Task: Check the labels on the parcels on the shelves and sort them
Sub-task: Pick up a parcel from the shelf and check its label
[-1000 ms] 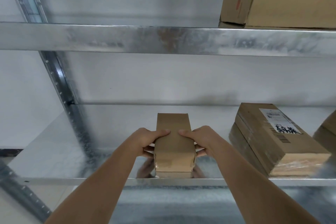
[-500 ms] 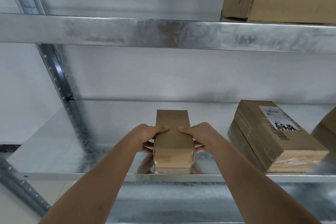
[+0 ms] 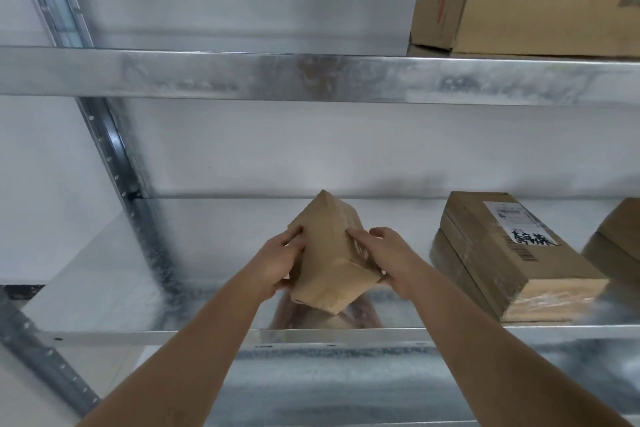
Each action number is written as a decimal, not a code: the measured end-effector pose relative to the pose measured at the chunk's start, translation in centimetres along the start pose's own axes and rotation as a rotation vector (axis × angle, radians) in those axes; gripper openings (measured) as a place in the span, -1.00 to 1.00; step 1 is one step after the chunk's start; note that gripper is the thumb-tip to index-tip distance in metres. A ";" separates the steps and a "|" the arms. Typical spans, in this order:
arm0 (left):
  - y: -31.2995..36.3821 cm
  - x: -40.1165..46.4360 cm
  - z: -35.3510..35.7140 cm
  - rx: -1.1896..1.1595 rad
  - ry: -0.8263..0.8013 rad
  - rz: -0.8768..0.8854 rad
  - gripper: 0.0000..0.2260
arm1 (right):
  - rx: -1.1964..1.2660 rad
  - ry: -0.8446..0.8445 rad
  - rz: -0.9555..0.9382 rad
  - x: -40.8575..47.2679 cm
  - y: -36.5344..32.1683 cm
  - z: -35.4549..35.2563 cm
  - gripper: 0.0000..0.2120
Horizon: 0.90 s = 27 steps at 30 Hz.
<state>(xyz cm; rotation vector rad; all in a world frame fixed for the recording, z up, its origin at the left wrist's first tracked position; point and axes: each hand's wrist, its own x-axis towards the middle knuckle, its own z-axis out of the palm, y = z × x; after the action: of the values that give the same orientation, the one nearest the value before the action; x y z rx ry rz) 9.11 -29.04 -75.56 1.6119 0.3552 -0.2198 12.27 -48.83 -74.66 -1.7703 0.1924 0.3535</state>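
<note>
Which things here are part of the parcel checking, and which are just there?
Part of the job:
small parcel, gripped by left hand and right hand
labelled parcel
big box on the upper shelf
parcel at right edge

Just there:
metal shelf
upright post

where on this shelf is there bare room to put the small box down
Bare metal runs from the left upright to the small box held in the left hand and right hand, and behind it to the wall. A narrower gap lies between it and the labelled parcel. Right of that it is crowded: another box sits close.
</note>
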 end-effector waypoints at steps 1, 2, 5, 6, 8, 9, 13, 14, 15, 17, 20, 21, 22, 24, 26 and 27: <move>0.3 0.0 0.1 0.067 0.018 0.011 -0.62 | -0.030 0.007 -0.017 0.0 -0.2 -0.1 -0.55; 0.6 0.0 0.3 0.131 0.040 0.011 -0.63 | -0.038 0.006 -0.030 0.0 -0.4 -0.1 -0.60; 1.1 0.3 0.6 0.179 0.058 -0.019 -0.54 | 0.002 -0.059 -0.050 -0.5 -0.5 0.1 -0.66; 1.1 0.5 0.6 0.169 0.039 -0.031 -0.51 | 0.010 -0.085 -0.050 -0.7 -0.5 0.2 -0.65; 1.0 0.5 0.5 0.159 0.015 -0.023 -0.52 | 0.011 -0.116 -0.035 -0.8 -0.3 0.3 -0.64; 0.9 0.4 0.3 0.148 0.009 -0.019 -0.53 | 0.003 -0.121 -0.024 -0.8 -0.3 0.4 -0.64; 0.8 0.4 -0.5 0.113 -0.026 -0.048 -0.55 | -0.032 -0.137 0.028 -0.5 -0.4 0.8 -0.61; 0.9 0.6 -0.6 0.114 -0.031 -0.059 -0.55 | -0.033 -0.140 0.032 -0.6 -0.4 0.8 -0.61; 0.9 0.7 -0.7 0.113 -0.034 -0.069 -0.54 | -0.035 -0.146 0.033 -0.5 -0.5 0.8 -0.61; 1.1 0.9 -0.9 0.113 -0.046 -0.083 -0.54 | -0.026 -0.154 0.037 -0.3 -0.4 0.8 -0.60; 1.1 1.0 -1.0 0.111 -0.063 -0.096 -0.54 | -0.037 -0.161 0.034 -0.1 -0.4 0.7 -0.61; 1.1 1.1 -1.0 0.105 -0.061 -0.101 -0.54 | -0.043 -0.163 0.035 0.0 -0.4 0.7 -0.61; 1.1 1.1 -1.0 0.101 -0.058 -0.103 -0.54 | -0.047 -0.166 0.036 -0.1 -0.4 0.7 -0.62; 1.1 1.0 -1.0 0.088 -0.052 -0.105 -0.56 | -0.050 -0.168 0.036 -0.1 -0.5 0.7 -0.62; 1.1 0.9 -0.8 0.071 -0.040 -0.103 -0.58 | -0.051 -0.162 0.034 -0.1 -0.5 0.7 -0.64; 1.2 0.9 -0.7 0.067 -0.033 -0.102 -0.60 | -0.050 -0.157 0.032 -0.2 -0.5 0.8 -0.64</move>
<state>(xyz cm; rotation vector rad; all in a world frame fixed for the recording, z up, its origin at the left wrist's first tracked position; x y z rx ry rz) 10.29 -28.33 -74.74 1.6558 0.4084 -0.3385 12.17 -47.98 -74.32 -1.7810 0.1012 0.5221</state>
